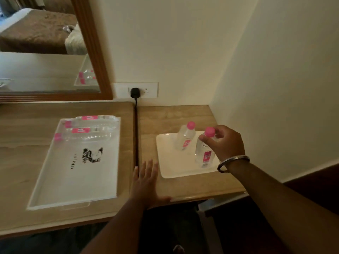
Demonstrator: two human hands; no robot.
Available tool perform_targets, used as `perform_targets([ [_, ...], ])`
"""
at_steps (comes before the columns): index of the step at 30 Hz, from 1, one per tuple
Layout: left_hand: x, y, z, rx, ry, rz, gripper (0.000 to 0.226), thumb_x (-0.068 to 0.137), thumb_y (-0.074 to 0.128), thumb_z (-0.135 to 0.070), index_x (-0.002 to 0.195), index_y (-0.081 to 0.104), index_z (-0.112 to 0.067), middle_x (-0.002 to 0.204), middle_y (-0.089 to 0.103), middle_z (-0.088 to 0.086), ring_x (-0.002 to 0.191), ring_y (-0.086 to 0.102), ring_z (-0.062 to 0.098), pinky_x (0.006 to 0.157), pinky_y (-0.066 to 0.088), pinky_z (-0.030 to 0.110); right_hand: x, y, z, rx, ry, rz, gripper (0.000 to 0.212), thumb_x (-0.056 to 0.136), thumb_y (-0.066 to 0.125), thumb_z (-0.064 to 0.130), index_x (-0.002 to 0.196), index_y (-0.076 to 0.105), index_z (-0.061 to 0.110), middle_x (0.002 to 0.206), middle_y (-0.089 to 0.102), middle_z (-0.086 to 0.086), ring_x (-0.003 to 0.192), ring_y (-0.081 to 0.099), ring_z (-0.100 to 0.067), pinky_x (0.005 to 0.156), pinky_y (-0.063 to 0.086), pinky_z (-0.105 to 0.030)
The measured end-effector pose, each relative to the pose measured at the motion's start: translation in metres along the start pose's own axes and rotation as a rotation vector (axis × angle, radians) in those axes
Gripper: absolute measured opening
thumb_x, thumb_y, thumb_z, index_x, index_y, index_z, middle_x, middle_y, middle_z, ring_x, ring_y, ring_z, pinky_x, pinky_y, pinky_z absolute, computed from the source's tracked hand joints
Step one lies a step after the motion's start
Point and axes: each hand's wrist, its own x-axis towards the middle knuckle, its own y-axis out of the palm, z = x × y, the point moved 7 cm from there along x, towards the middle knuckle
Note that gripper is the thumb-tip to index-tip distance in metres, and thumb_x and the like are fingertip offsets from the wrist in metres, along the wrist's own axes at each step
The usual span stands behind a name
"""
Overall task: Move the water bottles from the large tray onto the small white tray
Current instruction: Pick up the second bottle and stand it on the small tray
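Note:
Two clear water bottles with pink caps stand upright on the small white tray at the right. My right hand grips the nearer bottle at its neck and cap; the far bottle stands free behind it. On the left, the large clear tray holds three bottles lying on their sides at its far end, the closest of them a bottle with a pink label. My left hand rests flat on the table between the trays, fingers spread, holding nothing.
A black plug and cable run from the wall socket down the gap between the two wooden tabletops. A framed mirror hangs at the left. The wall corner lies close behind and right of the small tray.

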Motion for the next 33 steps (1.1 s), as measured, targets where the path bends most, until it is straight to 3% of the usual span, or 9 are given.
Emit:
perform_targets([
  [7,0.038,0.031,-0.009,-0.192,-0.188,0.036,0.151,0.049,0.054,-0.099,0.152,-0.022,-0.018,0.163,-0.022,0.011,0.146,-0.026,0.031,0.121,-0.009,0.048,0.04,0.005,-0.066,0.007,0.147,-0.022,0.031,0.068,0.081,0.039,0.089,0.062,0.026,0.083,0.063,0.006,0.081,0.061,-0.016,0.07,0.043,-0.025],
  [10,0.053,0.046,-0.003,-0.209,-0.186,0.043,0.156,0.045,0.055,-0.099,0.151,-0.023,-0.014,0.163,-0.021,0.013,0.146,-0.027,0.029,0.122,-0.006,0.048,0.054,0.023,-0.083,0.018,0.181,-0.007,0.032,0.068,0.082,0.035,0.091,0.062,0.023,0.086,0.064,0.004,0.083,0.061,-0.017,0.069,0.043,-0.023],
  [12,0.059,0.051,-0.001,-0.221,-0.179,0.028,0.158,0.041,0.049,-0.101,0.152,-0.021,-0.012,0.163,-0.02,0.015,0.146,-0.029,0.027,0.122,-0.009,0.047,0.061,0.034,-0.087,0.023,0.185,0.006,0.032,0.068,0.082,0.035,0.089,0.061,0.023,0.085,0.064,0.004,0.083,0.061,-0.016,0.066,0.041,-0.02],
  [16,0.064,0.058,0.001,-0.203,-0.177,0.048,0.158,0.039,0.04,-0.106,0.151,-0.023,-0.014,0.162,-0.022,0.013,0.144,-0.032,0.025,0.119,-0.017,0.042,0.072,0.052,-0.094,0.032,0.191,0.005,0.033,0.068,0.082,0.037,0.091,0.064,0.02,0.085,0.065,0.004,0.084,0.062,-0.017,0.07,0.045,-0.026],
  [20,0.067,0.057,0.0,-0.168,-0.199,0.063,0.158,0.042,0.051,-0.1,0.152,-0.02,-0.011,0.162,-0.019,0.014,0.143,-0.033,0.024,0.118,-0.017,0.042,0.08,0.059,-0.094,0.053,0.144,0.006,0.038,0.069,0.079,0.044,0.094,0.064,0.018,0.087,0.067,0.001,0.082,0.062,-0.017,0.07,0.045,-0.026],
  [25,0.068,0.056,-0.001,-0.128,-0.228,0.079,0.158,0.04,0.052,-0.1,0.14,-0.04,-0.019,0.163,-0.02,0.016,0.138,-0.042,0.021,0.115,-0.023,0.039,0.082,0.061,-0.095,0.045,0.126,-0.01,0.043,0.069,0.076,0.05,0.092,0.059,0.018,0.089,0.063,-0.003,0.075,0.059,-0.021,0.063,0.049,-0.029],
  [33,0.07,0.054,-0.003,-0.104,-0.255,0.109,0.163,0.037,0.051,-0.102,0.152,-0.02,-0.012,0.164,-0.018,0.014,0.142,-0.033,0.023,0.12,-0.013,0.045,0.08,0.061,-0.096,0.098,0.07,0.02,0.043,0.07,0.078,0.045,0.093,0.056,0.015,0.089,0.058,-0.001,0.074,0.056,-0.022,0.062,0.048,-0.028],
])
